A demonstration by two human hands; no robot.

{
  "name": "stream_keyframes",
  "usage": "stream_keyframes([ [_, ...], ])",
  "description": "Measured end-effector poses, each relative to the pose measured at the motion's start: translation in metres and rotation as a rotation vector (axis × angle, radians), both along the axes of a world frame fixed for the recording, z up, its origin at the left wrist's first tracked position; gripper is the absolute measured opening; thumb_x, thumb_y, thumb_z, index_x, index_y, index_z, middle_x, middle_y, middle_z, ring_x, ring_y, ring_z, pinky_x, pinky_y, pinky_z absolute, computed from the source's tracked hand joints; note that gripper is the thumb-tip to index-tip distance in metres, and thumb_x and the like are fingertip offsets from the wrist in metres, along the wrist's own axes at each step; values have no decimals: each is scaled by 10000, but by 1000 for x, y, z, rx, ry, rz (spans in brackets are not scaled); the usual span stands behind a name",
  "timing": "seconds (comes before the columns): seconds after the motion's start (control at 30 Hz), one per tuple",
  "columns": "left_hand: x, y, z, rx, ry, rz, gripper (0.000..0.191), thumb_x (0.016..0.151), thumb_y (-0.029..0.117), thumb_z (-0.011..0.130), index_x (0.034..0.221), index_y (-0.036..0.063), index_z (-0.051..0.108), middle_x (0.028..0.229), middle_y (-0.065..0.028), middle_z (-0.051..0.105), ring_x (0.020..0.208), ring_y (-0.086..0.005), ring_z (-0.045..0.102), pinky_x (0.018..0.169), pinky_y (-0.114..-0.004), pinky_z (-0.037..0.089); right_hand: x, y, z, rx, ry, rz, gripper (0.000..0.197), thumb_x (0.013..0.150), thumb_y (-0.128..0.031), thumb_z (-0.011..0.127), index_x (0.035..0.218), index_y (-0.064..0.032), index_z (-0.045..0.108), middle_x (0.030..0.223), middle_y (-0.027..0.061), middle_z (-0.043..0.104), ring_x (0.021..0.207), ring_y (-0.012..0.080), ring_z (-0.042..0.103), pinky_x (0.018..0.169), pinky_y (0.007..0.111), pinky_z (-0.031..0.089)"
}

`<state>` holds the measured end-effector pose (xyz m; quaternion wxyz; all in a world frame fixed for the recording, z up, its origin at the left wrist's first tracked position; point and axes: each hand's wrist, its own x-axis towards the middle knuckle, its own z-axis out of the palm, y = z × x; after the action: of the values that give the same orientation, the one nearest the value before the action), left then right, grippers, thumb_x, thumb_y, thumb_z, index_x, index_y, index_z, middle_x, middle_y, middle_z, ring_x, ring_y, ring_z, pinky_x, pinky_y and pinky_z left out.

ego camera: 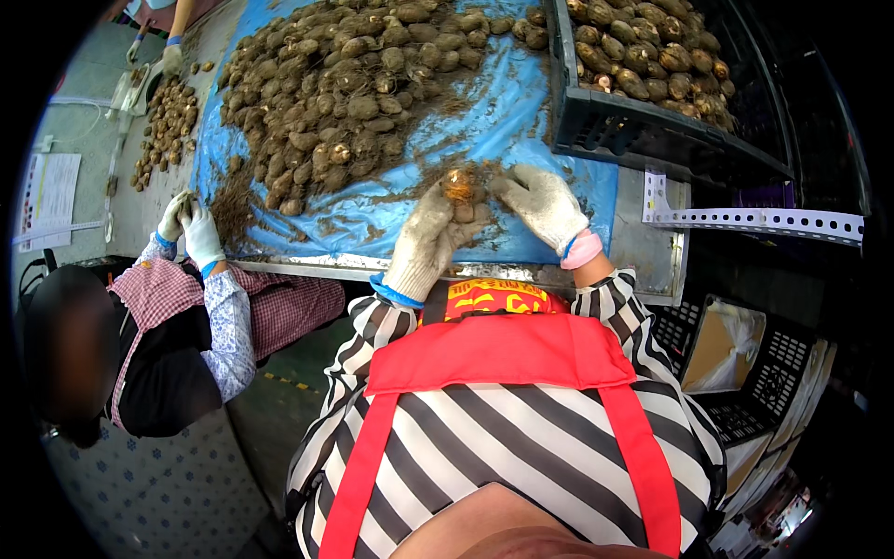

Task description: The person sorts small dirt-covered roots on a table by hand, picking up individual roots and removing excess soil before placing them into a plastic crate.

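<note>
In the head view my left hand (434, 229), in a soiled white knit glove, holds a taro corm (459, 186) whose orange-brown end faces up. Close to its right side is my right hand (538, 202), gloved the same way, fingers bent; whether it grips anything at its fingertips cannot be told. Both hands are over a blue plastic sheet (482, 133) strewn with root fibres and soil. Beyond them lies a large heap of hairy taro corms (349, 91).
A black plastic crate (649, 119) full of corms stands at the right, above a perforated white metal rail (768, 218). A co-worker's gloved hands (192, 223) are at the table edge on the left. Small corms (167, 119) and another person's gloved hand (172, 59) are farther off.
</note>
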<state>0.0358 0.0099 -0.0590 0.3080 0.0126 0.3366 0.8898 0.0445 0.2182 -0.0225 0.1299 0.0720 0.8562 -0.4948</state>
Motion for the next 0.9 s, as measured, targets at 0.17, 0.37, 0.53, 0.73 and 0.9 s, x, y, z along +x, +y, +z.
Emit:
stream_keyframes([
  [0.17,3,-1,5,-255,109,23,823,883,303,750,1489,-31,305,1372,-163,521,1176,-264,602,944,-382,558,0,-20,15,77,195,133,315,867,-309,655,977,-16,690,884,200,672,863,388,650,755,447,509],
  [0.37,4,-1,10,-336,109,61,792,884,292,756,1488,-9,343,1370,-133,523,1197,-248,581,940,-380,552,3,-29,14,98,254,152,255,859,-247,623,884,6,611,834,235,612,843,453,598,719,508,477],
  [0.53,4,0,15,-476,147,82,644,939,172,621,1493,-22,355,1357,-190,539,1138,-241,618,909,-352,561,2,-25,2,225,358,201,214,857,-210,613,905,-1,620,877,222,621,871,441,599,747,512,485],
  [0.73,-1,-12,0,-434,61,-81,603,967,320,631,1431,-17,444,1284,-180,598,1019,-258,672,865,-356,579,9,-30,2,168,422,310,189,858,-193,604,911,-16,644,886,206,651,879,412,628,772,496,507],
  [0.9,-2,-9,7,-66,48,8,757,915,412,697,1452,-23,387,1381,-212,516,1127,-283,630,981,-435,539,0,-4,-11,277,259,25,230,901,-241,596,875,-25,670,849,222,670,812,405,653,745,475,520],
])
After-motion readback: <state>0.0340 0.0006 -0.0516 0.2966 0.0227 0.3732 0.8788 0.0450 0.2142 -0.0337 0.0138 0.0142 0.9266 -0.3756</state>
